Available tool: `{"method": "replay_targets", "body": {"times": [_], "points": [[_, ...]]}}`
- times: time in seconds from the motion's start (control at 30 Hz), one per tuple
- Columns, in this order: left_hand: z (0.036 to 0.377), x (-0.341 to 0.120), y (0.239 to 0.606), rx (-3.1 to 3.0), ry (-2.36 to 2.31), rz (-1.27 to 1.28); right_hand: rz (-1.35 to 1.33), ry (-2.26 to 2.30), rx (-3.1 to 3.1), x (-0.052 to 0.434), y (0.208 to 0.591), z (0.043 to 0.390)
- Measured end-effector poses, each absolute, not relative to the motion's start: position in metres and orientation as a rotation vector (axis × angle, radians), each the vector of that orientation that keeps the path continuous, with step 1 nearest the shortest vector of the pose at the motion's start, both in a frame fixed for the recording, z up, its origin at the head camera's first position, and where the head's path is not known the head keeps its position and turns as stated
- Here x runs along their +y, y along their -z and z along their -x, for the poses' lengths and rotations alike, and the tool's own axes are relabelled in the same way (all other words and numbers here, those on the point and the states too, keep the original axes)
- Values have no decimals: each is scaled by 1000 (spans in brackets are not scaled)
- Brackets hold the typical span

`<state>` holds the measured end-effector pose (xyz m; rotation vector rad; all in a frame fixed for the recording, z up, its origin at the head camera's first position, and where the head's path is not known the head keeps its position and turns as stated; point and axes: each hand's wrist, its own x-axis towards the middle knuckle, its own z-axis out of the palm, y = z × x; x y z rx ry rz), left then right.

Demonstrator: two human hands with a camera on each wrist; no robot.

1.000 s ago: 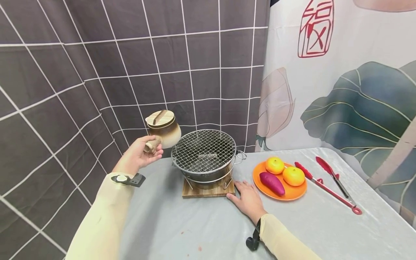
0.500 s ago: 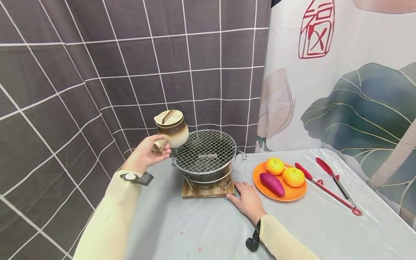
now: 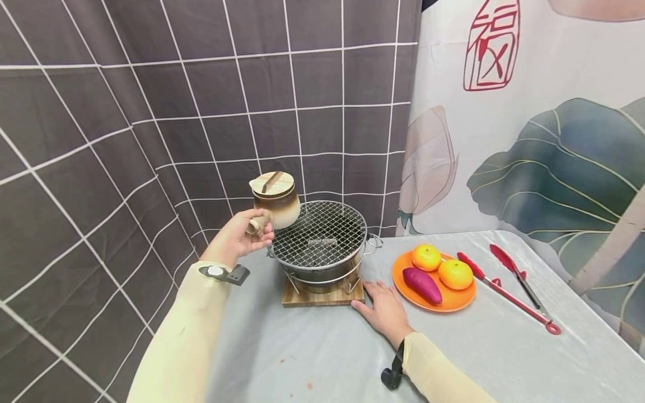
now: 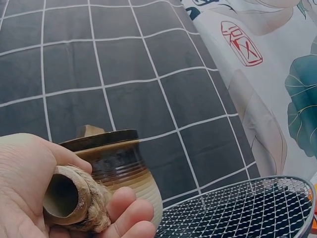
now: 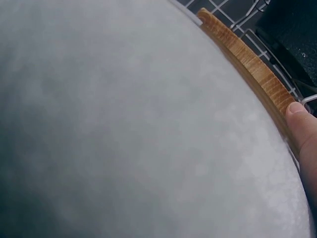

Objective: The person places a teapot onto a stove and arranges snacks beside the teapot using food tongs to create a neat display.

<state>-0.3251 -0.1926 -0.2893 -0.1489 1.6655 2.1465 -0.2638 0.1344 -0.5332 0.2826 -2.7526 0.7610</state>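
Two hands are at work: the left hand (image 3: 237,239) curls round the rope-wound side handle of a brown ceramic pot (image 3: 276,200) with a wooden lid (image 3: 271,182), holding it in the air over the left rim of the wire-mesh grill (image 3: 319,234); the right hand (image 3: 387,309) lies flat with fingers straight on the grey table (image 3: 312,352), its thumb against the grill's wooden board (image 3: 317,298); a red seal-style character (image 3: 491,47), not legible, marks the leaf-print cloth behind.
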Motion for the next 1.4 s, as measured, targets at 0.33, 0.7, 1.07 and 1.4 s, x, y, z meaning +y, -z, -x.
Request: {"method": "replay_targets", "body": {"times": [0.33, 0.7, 1.07, 1.4], "points": [[330, -183, 296, 1710, -2115, 159, -288, -770, -2751, 135, 534, 265], [336, -180, 301, 1715, -2100, 184, -285, -782, -2739, 136, 534, 264], [337, -177, 305, 1731, -2085, 184, -289, -765, -2722, 135, 536, 264], [341, -178, 304, 1726, -2041, 153, -287, -754, -2712, 136, 534, 263]]}}
